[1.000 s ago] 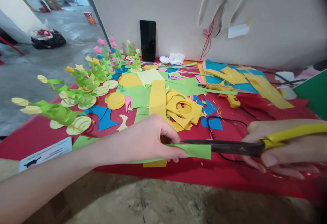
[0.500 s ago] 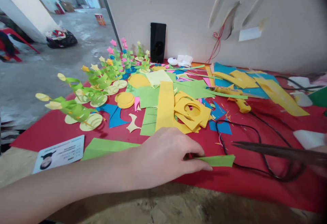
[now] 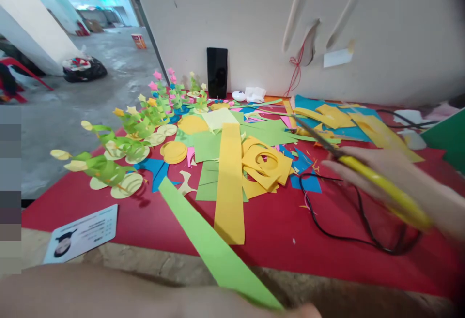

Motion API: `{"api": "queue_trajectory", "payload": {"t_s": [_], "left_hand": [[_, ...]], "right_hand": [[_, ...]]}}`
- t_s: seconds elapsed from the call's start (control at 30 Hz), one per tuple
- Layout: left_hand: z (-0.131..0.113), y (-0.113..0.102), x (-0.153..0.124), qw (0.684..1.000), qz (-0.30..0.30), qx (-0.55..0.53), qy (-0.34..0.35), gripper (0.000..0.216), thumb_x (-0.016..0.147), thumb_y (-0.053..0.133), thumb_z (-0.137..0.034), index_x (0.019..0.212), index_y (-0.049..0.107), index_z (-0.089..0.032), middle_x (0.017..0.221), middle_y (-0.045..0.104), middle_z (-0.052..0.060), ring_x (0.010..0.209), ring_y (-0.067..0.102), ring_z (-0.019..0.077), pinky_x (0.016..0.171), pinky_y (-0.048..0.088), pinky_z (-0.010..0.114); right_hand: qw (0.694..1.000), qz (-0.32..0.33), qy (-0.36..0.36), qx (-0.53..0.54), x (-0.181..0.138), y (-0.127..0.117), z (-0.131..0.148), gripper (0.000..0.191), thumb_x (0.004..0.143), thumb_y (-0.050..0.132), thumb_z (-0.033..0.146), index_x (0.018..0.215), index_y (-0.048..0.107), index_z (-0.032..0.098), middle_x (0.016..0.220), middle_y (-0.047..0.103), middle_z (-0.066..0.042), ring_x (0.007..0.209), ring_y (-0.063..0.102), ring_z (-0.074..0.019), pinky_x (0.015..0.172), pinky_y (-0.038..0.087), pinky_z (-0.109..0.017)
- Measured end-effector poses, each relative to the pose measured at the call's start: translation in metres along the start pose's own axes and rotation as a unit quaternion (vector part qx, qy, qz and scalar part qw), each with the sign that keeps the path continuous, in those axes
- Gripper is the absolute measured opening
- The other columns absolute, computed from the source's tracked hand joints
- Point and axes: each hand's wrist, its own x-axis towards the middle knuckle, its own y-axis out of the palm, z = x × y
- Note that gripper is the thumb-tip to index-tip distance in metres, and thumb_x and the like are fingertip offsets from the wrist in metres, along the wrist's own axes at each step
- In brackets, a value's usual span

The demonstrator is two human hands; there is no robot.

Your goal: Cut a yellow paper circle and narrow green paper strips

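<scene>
Looking down through the head camera, I have the left hand low at the bottom edge, blurred and largely cut off. It has hold of a light green strip, though I cannot tell how tightly the fingers close. The strip slants up and leftward from the hand, past the front edge of the red surface, crosses in front of the lower end of a yellow strip, and its far end overlaps a blue scrap.

On my other side, the right hand is curled round scissors with yellow handles, well apart from the green strip. Their dark blades point up and left, seemingly together; motion blurs both. Below that hand I see a looped black cord lying on the surface.

Between the two hands, further back, yellow cut-out squares lie piled beside the yellow strip. Over to the left stand curled green paper plants, with a printed card nearer me. Behind it all, a dark phone leans against a pale wall.
</scene>
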Motion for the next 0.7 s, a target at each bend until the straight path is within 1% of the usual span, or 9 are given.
{"api": "queue_trajectory", "payload": {"t_s": [0.03,0.1,0.23,0.37,0.47,0.53,0.6,0.67,0.7], "left_hand": [[0.000,0.004,-0.007,1.000,-0.003,0.005,0.011,0.022,0.072,0.059,-0.021,0.080,0.065,-0.040,0.068,0.062,-0.010,0.065,0.055,0.0165,0.051,0.049,0.028],[0.001,0.010,-0.020,0.999,0.001,0.024,0.041,0.019,0.070,0.058,-0.032,0.082,0.064,-0.046,0.064,0.062,-0.009,0.066,0.056,0.0199,0.048,0.048,0.032],[0.005,0.013,-0.029,0.996,0.009,0.045,0.079,0.024,0.067,0.052,-0.047,0.088,0.063,-0.047,0.065,0.061,-0.007,0.068,0.056,0.0212,0.044,0.047,0.034],[0.005,0.014,-0.017,0.990,0.046,0.072,0.111,0.029,0.064,0.050,-0.056,0.090,0.062,-0.048,0.067,0.060,-0.005,0.066,0.056,0.0211,0.042,0.045,0.032],[0.010,0.012,-0.011,0.986,0.034,0.075,0.142,0.027,0.065,0.051,-0.057,0.088,0.062,-0.049,0.068,0.059,-0.005,0.065,0.055,0.0213,0.041,0.045,0.033],[0.018,0.012,-0.009,0.977,-0.012,0.081,0.197,0.022,0.068,0.051,-0.054,0.085,0.063,-0.048,0.072,0.059,-0.006,0.065,0.054,0.0203,0.041,0.045,0.031],[0.030,0.013,-0.008,0.960,-0.085,0.083,0.255,0.016,0.073,0.050,-0.045,0.080,0.064,-0.044,0.078,0.058,-0.007,0.065,0.052,0.0165,0.044,0.046,0.028],[0.045,0.015,-0.006,0.945,-0.181,0.074,0.264,0.017,0.075,0.050,-0.034,0.075,0.066,-0.039,0.079,0.056,-0.006,0.061,0.049,0.0113,0.048,0.045,0.022],[0.053,0.016,-0.005,0.937,-0.239,0.068,0.245,0.016,0.074,0.052,-0.029,0.074,0.067,-0.035,0.075,0.055,-0.005,0.058,0.047,0.0093,0.049,0.044,0.020]], "right_hand": [[1.000,0.010,-0.002,-0.010,0.008,0.008,0.008,0.029,0.078,0.053,0.044,0.084,0.060,0.016,0.061,0.060,-0.002,0.050,0.054,-0.0128,0.048,0.040,-0.024],[0.999,0.028,-0.002,-0.025,0.015,0.022,0.022,0.030,0.076,0.053,0.044,0.084,0.060,0.016,0.058,0.061,-0.004,0.048,0.056,-0.0170,0.046,0.036,-0.025],[0.998,0.058,0.002,-0.025,0.008,0.040,0.039,0.024,0.079,0.050,0.035,0.091,0.059,0.015,0.065,0.065,-0.006,0.054,0.061,-0.0210,0.046,0.037,-0.025],[0.998,0.067,-0.007,-0.016,0.004,0.055,0.040,0.023,0.077,0.049,0.023,0.097,0.057,0.015,0.086,0.066,-0.009,0.074,0.063,-0.0233,0.058,0.044,-0.026],[0.998,0.057,-0.011,-0.013,0.005,0.063,0.037,0.032,0.077,0.046,0.023,0.107,0.054,0.011,0.097,0.063,-0.013,0.085,0.061,-0.0241,0.069,0.046,-0.029],[0.999,0.049,-0.009,-0.017,0.006,0.065,0.035,0.042,0.075,0.048,0.021,0.114,0.049,0.008,0.102,0.060,-0.015,0.091,0.059,-0.0245,0.074,0.047,-0.031],[0.999,0.047,-0.007,-0.027,0.007,0.064,0.036,0.048,0.072,0.051,0.019,0.117,0.046,0.004,0.104,0.059,-0.016,0.094,0.057,-0.0250,0.078,0.046,-0.033],[0.998,0.052,-0.007,-0.040,0.007,0.061,0.039,0.047,0.072,0.051,0.018,0.116,0.047,0.003,0.102,0.059,-0.016,0.093,0.058,-0.0248,0.077,0.047,-0.033],[0.997,0.056,-0.006,-0.049,0.006,0.059,0.041,0.045,0.073,0.050,0.018,0.115,0.048,0.003,0.100,0.060,-0.016,0.090,0.058,-0.0249,0.075,0.047,-0.033]]}}
